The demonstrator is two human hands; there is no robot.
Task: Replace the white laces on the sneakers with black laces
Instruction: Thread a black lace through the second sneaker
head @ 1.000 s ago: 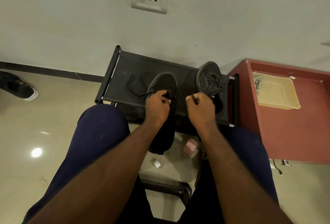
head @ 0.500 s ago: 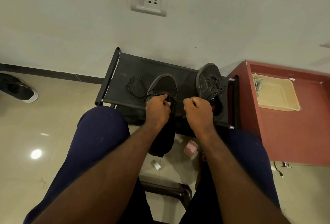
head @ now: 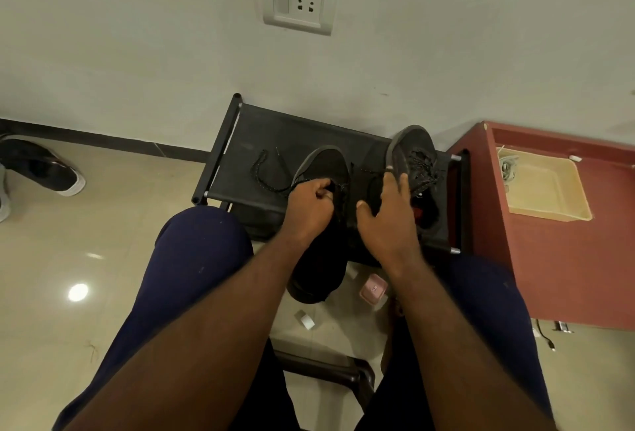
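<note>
Left hand (head: 309,205): fingers (head: 323,186) curled tight, pinching the black lace (head: 264,178) at the throat of the near sneaker (head: 326,166).
Right hand (head: 388,224): released, fingers (head: 395,183) stretched forward and thumb spread wide, holding nothing.
Black lace: runs out to the left of the left fingers and lies in a loose loop on the shoe rack (head: 261,128).
Near sneaker: black, directly under the left fingers. Its toe points away from them on the rack and its heel hangs off the near edge, between the two forearms.
Second sneaker (head: 412,152): dark and already threaded with dark lace, just beyond the right fingertips and tipped on its side. The index fingertip reaches its near edge, but I cannot tell whether they touch.
Red desk (head: 567,258): well to the right of the right fingers, carrying a beige tray (head: 549,203) with a tangle of pale cord (head: 507,166) in its far corner.
Floor below the hands: a small pink box (head: 372,289) and a small white piece (head: 307,321).
Far left of the left fingers: another dark shoe (head: 44,169) with a white sole on the floor.
Wall beyond the fingers: a socket plate (head: 297,2).
</note>
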